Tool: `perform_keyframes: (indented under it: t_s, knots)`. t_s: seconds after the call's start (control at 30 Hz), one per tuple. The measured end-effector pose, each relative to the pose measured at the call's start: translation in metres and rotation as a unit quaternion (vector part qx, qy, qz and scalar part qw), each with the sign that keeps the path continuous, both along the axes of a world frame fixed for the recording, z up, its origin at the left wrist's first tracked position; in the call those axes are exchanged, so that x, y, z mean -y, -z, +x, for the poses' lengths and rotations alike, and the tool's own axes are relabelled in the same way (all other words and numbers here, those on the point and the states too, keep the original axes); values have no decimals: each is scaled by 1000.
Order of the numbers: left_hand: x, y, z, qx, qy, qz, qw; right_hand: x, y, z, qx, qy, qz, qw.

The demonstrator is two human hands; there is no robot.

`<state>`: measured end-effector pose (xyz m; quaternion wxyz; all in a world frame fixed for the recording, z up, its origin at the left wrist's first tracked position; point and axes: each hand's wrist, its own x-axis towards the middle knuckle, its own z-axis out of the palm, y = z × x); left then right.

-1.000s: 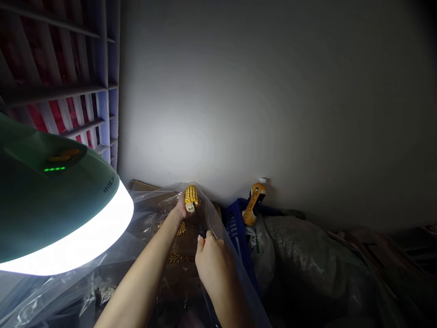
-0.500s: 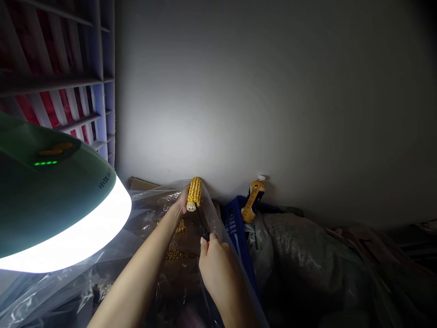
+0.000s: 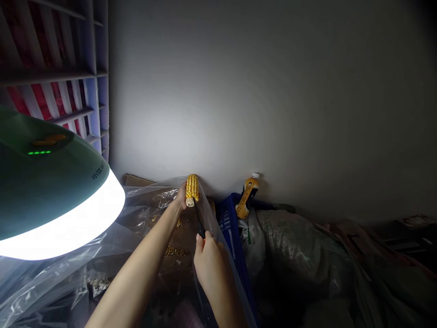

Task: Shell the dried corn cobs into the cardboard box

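My left hand (image 3: 182, 196) is closed around an ear of corn (image 3: 192, 186), holding it upright with its pale, broken end facing down toward me. Yellow kernels cover most of the visible side. In my right hand (image 3: 211, 257) is a screwdriver (image 3: 198, 218) with a dark shaft and black handle, gripped from behind. Its tip touches the lower kernels near the bare end. Beneath both hands, loose corn kernels (image 3: 175, 251) lie in a clear plastic sheet or bag (image 3: 136, 232) over brown cardboard.
A bright green lamp (image 3: 61, 182) stands close on the left, before a purple-white plastic crate (image 3: 97, 91). On the right, a blue basket (image 3: 232, 228) holds an orange drink bottle (image 3: 247, 198). A stuffed sack (image 3: 300, 250) lies beyond it, against the pale wall (image 3: 239, 91).
The whole view has shifted slightly, moving things left and up. My right hand has brought the screwdriver a little higher along the corn; both hands keep their holds.
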<state>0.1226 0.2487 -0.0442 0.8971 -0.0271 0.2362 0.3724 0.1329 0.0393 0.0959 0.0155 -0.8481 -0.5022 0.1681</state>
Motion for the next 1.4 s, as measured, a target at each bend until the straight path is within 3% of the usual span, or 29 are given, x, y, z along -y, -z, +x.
perform_keyframes:
  t_s: [0.17,0.43,1.4]
  knots:
    - [1,0,-1,-56,-16,17,998,3,6,9,-54,-8,22,998]
    - [6,-11,5,-53,-37,19,998,6,11,-5,64,-11,21,998]
    - [11,-11,9,-78,-52,40,995,2,14,9,-2,5,14,1000]
